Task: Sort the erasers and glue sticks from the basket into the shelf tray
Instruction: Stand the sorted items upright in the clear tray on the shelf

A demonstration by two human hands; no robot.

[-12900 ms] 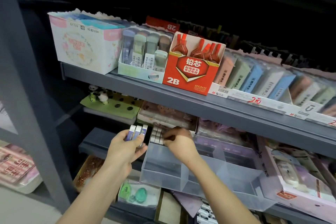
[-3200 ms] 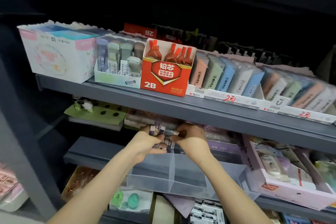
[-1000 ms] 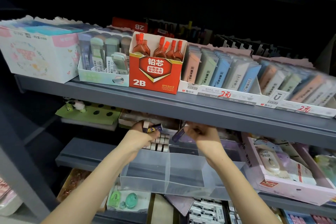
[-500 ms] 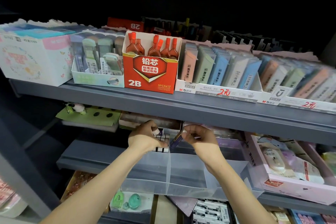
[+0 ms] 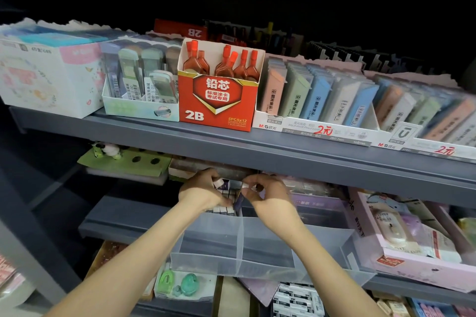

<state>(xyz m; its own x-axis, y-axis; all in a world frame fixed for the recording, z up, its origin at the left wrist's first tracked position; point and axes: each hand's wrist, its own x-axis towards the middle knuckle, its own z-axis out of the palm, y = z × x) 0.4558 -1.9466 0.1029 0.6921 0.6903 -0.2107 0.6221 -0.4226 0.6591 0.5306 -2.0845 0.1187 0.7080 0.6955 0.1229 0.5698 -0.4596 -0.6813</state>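
Observation:
A clear plastic shelf tray with dividers sits on the middle shelf, under the grey upper shelf. At the back of its left compartment stands a row of erasers in dark purple sleeves. My left hand holds erasers just above that row. My right hand pinches one purple-sleeved eraser upright at the row's right end, next to the divider. No basket or glue sticks are in view.
The grey upper shelf edge hangs just above both hands and carries a red 2B lead box and pastel lead cases. A pink box lies right of the tray. Green items and packs lie below.
Both hands have dropped a little toward the eraser row. The right hand's eraser has gone from slanted to nearly upright at the row's end.

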